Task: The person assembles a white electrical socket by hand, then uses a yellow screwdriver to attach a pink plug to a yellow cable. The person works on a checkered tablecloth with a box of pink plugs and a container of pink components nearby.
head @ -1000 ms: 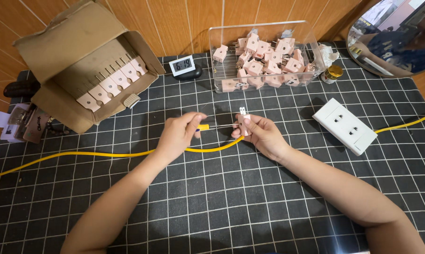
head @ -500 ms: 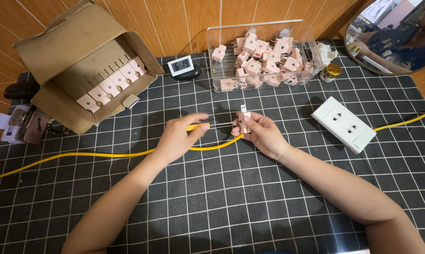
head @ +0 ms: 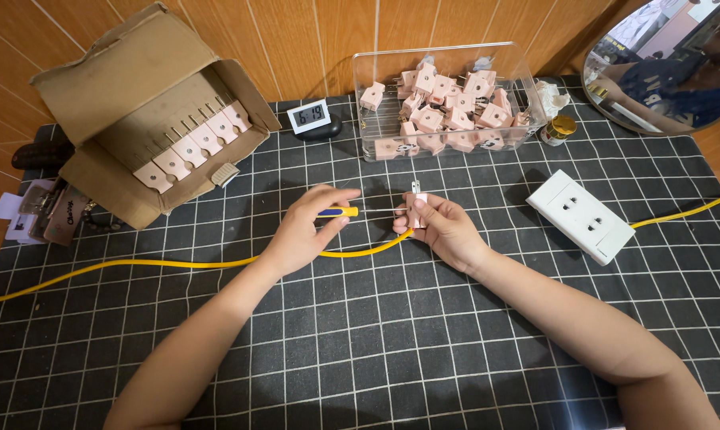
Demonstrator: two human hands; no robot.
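Note:
My left hand (head: 304, 229) grips a small screwdriver (head: 344, 212) with a yellow and blue handle, its shaft pointing right toward a pink plug (head: 416, 209). My right hand (head: 443, 231) holds that plug upright, prongs up, above the grid mat. A yellow cable (head: 153, 264) runs from the left edge under my left hand and ends at the plug in my right hand. The screwdriver tip sits at the plug's side.
A clear plastic bin (head: 527, 87) of several pink plugs stands at the back. An open cardboard box (head: 129, 87) with more plugs is back left. A small digital clock (head: 310, 116), a white socket block (head: 587, 216) on its yellow cord, and a round mirror (head: 670, 64) lie around.
The two hands drew slightly apart and shifted a little; the screwdriver stays aimed at the plug held in my right hand.

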